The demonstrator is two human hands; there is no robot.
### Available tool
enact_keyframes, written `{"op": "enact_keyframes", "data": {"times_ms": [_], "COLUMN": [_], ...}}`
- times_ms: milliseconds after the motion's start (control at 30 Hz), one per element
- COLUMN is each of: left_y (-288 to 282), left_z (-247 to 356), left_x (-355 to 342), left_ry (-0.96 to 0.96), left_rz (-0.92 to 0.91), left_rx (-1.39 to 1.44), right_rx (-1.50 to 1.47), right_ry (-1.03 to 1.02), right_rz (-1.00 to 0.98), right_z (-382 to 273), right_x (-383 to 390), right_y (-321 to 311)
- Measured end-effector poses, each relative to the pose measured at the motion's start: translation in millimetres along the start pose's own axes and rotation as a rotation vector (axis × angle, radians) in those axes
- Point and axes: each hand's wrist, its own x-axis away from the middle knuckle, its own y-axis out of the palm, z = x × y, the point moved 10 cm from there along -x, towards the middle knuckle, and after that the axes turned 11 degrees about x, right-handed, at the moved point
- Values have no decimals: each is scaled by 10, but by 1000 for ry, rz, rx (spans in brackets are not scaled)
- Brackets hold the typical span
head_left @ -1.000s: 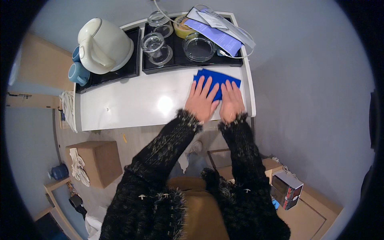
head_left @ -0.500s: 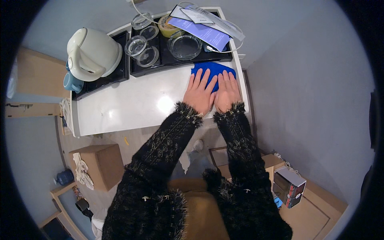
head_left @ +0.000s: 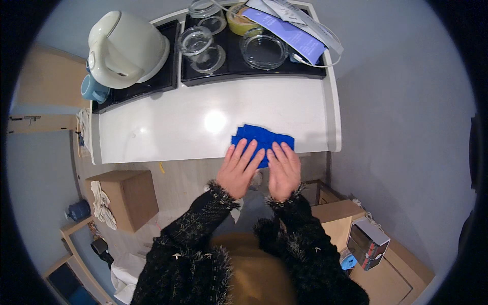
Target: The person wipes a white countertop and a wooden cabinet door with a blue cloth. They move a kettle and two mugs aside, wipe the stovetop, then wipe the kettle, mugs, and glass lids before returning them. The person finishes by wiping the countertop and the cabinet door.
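Note:
A blue cloth [head_left: 262, 135] lies at the near edge of the white tabletop [head_left: 168, 122], part of it hanging down past the edge. My left hand [head_left: 238, 168] rests on its left part with the fingers stretched out. Beside it, my right hand [head_left: 283, 172] lies on the right part, its fingers also straight. Both palms are beyond the table's edge, and the fingertips press on the cloth without wrapping round it.
Along the back stand two black trays: one holds a cream kettle [head_left: 124, 51] and a light blue mug [head_left: 94, 89]; the other [head_left: 234, 75] bears glass containers [head_left: 263, 50], yellow tape [head_left: 239, 20], a cable and purple papers [head_left: 290, 35]. A cardboard box [head_left: 127, 198] sits on the floor at left.
Both hands have drawn the blue cloth toward me, from beside the right tray to the table's near edge. The view has shifted slightly too.

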Motion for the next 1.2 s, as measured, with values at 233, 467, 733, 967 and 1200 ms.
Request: {"op": "enact_keyframes", "data": {"times_ms": [233,467,733,967,1200], "left_y": [-656,-1470,-1252,-776,-1321], "left_z": [-843,-1694,-1776,-2071,-3013], "left_x": [709,1651,2123,1872,2689], "left_ry": [-86,-61,97,112,-88], "left_rz": [217,492,553,411,631], "left_rx": [-138,-209,-7,-139,-374], "right_rx": [-125,-229,-8,147,-86], "right_ry": [-172,-325,-301,-250,-409], "right_rz": [-64,-54,88,134,43], "right_z": [-1068,-2360,-2542,-2367,-3474], "right_x": [-62,-8,567,509,389], "right_y": [661,1356,1463,1829,2529]}}
